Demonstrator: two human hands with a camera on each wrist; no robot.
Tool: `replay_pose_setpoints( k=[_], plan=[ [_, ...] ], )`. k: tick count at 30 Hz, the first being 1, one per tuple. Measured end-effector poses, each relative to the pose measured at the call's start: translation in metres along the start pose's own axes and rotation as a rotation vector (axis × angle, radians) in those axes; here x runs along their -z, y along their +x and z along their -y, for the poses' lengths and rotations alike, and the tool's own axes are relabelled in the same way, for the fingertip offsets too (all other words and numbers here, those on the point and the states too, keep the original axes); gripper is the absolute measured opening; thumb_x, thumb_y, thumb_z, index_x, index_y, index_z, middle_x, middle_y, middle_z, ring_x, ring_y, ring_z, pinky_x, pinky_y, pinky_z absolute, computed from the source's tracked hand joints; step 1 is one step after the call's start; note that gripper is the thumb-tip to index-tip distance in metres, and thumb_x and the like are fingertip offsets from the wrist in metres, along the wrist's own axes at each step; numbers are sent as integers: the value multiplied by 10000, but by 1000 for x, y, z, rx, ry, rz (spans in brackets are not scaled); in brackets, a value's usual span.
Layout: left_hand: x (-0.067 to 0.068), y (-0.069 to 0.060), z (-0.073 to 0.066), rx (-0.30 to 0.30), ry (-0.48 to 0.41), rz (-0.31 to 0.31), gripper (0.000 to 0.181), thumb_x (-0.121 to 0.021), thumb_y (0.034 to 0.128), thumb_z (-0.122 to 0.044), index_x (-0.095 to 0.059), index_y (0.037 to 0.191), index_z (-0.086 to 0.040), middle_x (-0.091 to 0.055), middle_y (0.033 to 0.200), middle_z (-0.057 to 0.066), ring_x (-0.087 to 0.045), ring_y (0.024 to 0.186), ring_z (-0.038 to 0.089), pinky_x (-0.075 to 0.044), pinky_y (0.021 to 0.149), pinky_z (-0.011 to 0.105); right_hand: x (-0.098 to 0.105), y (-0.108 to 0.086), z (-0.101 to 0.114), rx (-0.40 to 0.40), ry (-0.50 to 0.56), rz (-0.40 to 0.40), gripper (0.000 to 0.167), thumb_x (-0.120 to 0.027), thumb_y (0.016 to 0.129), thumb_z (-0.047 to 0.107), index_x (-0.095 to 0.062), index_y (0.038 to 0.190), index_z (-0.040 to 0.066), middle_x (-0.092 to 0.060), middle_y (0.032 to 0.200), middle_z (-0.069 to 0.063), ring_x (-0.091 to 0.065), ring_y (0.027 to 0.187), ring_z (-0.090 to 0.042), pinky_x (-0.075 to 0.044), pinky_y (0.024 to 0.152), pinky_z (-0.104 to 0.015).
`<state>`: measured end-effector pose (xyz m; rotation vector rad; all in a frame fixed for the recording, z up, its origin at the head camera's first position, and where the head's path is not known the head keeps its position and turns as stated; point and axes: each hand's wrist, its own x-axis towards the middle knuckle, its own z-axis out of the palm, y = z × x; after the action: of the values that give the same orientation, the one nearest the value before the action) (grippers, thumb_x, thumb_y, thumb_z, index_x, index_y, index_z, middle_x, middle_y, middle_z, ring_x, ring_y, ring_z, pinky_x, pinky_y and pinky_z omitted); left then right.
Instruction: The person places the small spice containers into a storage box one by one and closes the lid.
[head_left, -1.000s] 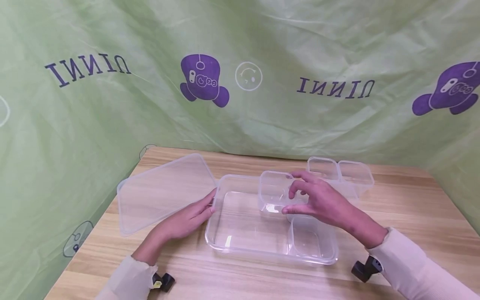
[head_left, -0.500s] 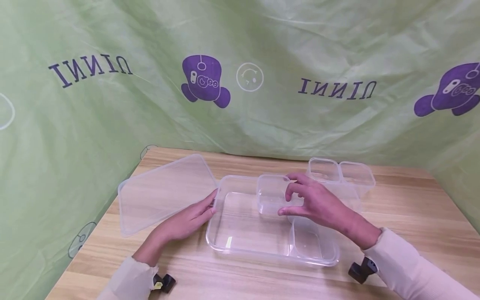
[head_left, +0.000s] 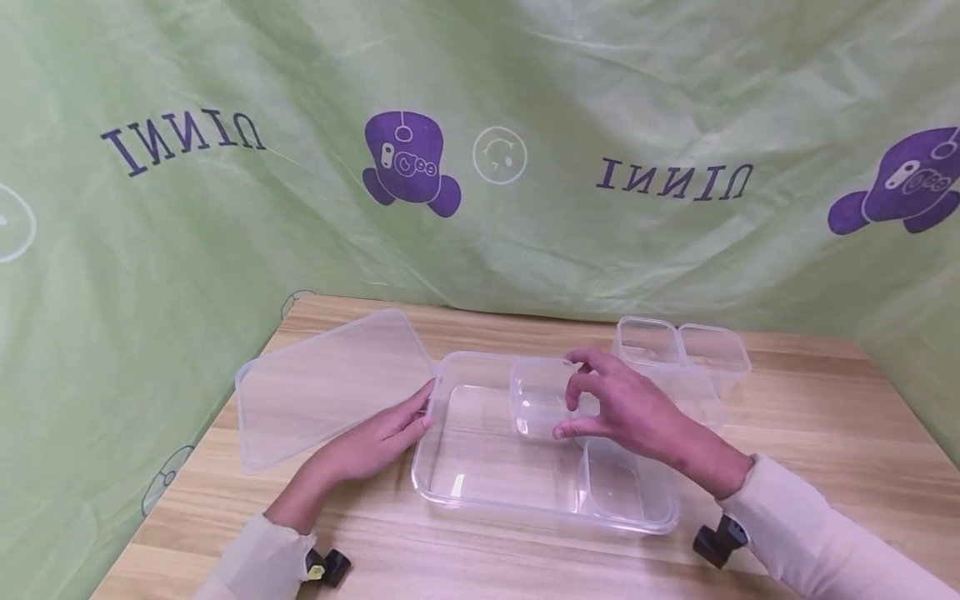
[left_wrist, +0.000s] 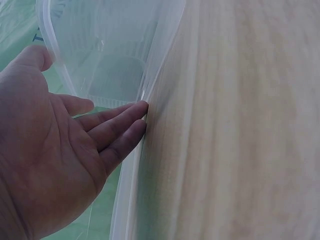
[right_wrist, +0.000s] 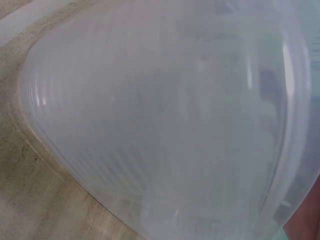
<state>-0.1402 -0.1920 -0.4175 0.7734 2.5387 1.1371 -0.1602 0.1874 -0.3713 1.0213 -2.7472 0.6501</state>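
Note:
A large clear plastic food container [head_left: 498,500] stands on the table. My right hand [head_left: 630,408] grips a small clear plastic box [head_left: 536,398] between thumb and curled fingers, inside the container's far side. A second small box [head_left: 615,479] sits in its near right corner. My left hand [head_left: 375,442] touches the container's left wall with nearly straight fingers; in the left wrist view that hand [left_wrist: 70,135] has fingertips low against the clear wall [left_wrist: 115,55]. In the right wrist view a clear plastic wall [right_wrist: 150,100] fills most of the picture, and the fingers are mostly hidden.
A flat translucent lid [head_left: 333,387] lies left of the container, close to my left hand. Two more small clear boxes [head_left: 716,350] stand together behind my right hand. A green printed curtain [head_left: 525,250] hangs behind the wooden table [head_left: 810,400].
My right hand has moved slightly left and down, and the small box has sunk lower into the container. My left hand stays in place against the wall.

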Motion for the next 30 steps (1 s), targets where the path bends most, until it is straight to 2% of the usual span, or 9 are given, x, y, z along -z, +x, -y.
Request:
replay_pose_setpoints(
  k=[12,20,30],
  plan=[
    [0,0,-1,-7,-6,-3,627,-404,1136,-257,-108,1655,-63,-136,1691,144,-169,1531,272,-186,1227,474,-7,3,-3,23,-42,-15,388,-936,673,486,-645,778,250,-557,1341,-98,-580,1098,-264,-550,796,-442],
    [0,1,1,-7,-1,-3,624,-402,1137,-254,-112,1652,-54,-141,1690,153,-169,1531,280,-185,1227,476,-11,3,-3,24,-102,-29,413,-911,682,545,-644,770,241,-553,1341,-86,-580,1116,-288,-549,809,-463],
    [0,1,1,-5,-4,2,629,-403,1137,-273,-114,1652,-56,-135,1693,147,-162,1536,290,-187,1225,489,-12,2,-4,43,-132,-47,485,-869,700,615,-700,864,191,-554,1341,-112,-558,1082,-307,-532,862,-479]
  ],
)
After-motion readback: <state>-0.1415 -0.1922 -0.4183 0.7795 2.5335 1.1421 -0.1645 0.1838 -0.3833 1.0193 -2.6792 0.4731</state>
